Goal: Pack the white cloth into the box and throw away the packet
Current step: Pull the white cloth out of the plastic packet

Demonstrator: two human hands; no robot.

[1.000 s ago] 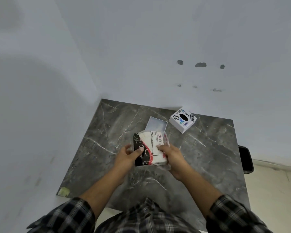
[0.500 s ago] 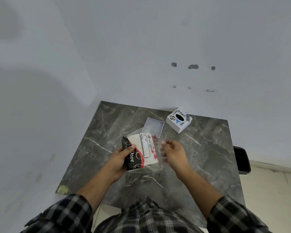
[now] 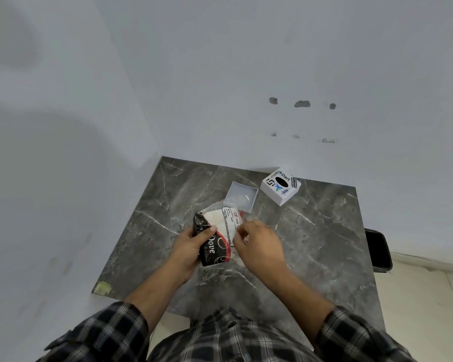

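Note:
I hold a plastic packet, black, red and white with printed lettering, above the middle of the dark marble table. White cloth shows through its clear part. My left hand grips the packet's black left end, thumb on top. My right hand covers the packet's right side, fingers curled onto it. Just beyond the packet lies an open white box tray, which looks empty. The printed white box lid with a black oval sits to its right.
White walls close the table in at the back and on the left. A black bin stands on the floor past the table's right edge. A yellowish sticker marks the near left corner.
My right hand let go of the packet and drew away, then came back onto its right side. The left hand kept its hold and tilted the packet a little.

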